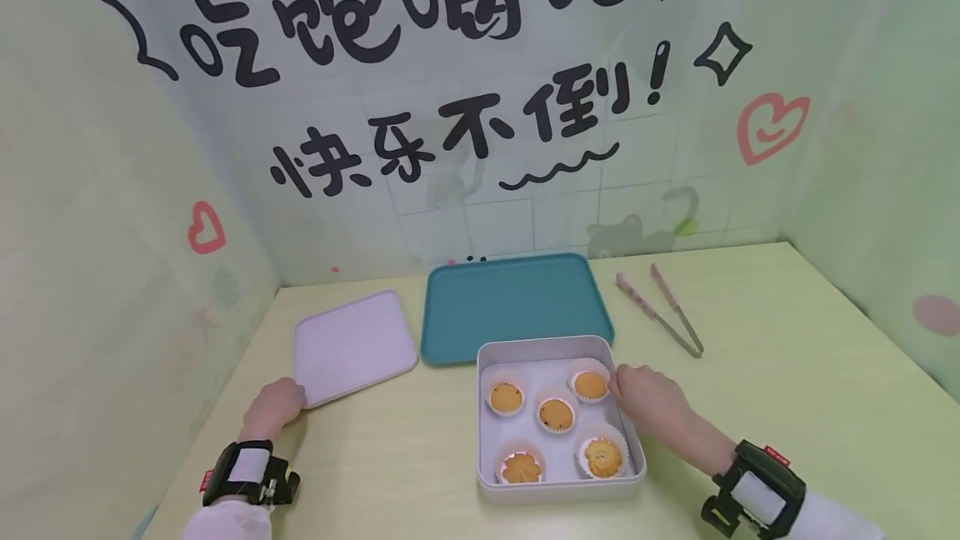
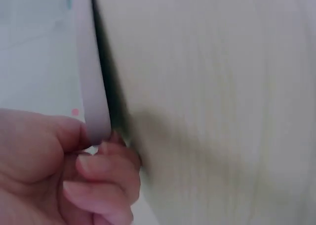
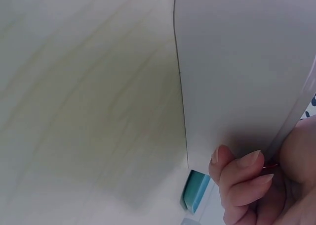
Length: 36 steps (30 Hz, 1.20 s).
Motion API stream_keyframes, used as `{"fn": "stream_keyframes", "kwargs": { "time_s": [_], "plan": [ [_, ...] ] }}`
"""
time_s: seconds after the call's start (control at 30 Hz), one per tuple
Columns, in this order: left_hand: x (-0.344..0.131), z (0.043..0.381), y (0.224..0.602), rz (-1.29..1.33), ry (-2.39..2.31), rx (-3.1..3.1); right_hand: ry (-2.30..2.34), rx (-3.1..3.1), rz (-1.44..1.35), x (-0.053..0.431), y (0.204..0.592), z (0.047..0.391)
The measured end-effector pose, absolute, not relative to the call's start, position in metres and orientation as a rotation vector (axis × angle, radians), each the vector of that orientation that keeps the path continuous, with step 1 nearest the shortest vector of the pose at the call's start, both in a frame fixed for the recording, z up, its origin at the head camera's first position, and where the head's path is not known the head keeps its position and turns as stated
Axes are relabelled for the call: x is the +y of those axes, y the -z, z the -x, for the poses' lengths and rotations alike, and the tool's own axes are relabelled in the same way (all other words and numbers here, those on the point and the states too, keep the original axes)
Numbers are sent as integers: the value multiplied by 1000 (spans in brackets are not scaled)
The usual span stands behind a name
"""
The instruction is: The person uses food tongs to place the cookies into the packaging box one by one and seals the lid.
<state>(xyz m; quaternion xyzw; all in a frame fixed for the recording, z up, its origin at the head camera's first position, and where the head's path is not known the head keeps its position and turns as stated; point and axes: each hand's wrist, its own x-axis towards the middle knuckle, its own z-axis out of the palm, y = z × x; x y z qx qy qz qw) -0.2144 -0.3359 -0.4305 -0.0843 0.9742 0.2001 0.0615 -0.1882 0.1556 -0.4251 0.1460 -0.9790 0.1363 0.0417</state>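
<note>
My left hand (image 1: pixel 273 407) pinches the near left corner of a flat lilac lid (image 1: pixel 356 344), thumb on one side and curled fingers on the other. In the left wrist view the rim of the lid (image 2: pixel 91 86) is tilted up off the table. A pale lilac rectangular box (image 1: pixel 561 492) stands open at the front, holding several small cookies (image 1: pixel 556 415) in paper cups. My right hand (image 1: pixel 660 407) grips the box's right wall towards its far corner. Its curled fingers (image 3: pixel 247 180) press the outside of that wall; the thumb is mostly hidden.
A teal tray (image 1: pixel 517 307) lies behind the box, close to its far edge. Tongs (image 1: pixel 675 323) with pink handles lie spread at the back right. A printed cloth backdrop (image 1: pixel 487 215) encloses the light wooden table (image 1: pixel 787 373) at the back and sides.
</note>
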Motion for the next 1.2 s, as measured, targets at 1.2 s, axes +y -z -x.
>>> {"fn": "stream_keyframes", "kwargs": {
  "time_s": [1.2],
  "plan": [
    [-122,206,383,-47,-1485,2923,-706,-3038,-382,164,425,195]
  ]
}}
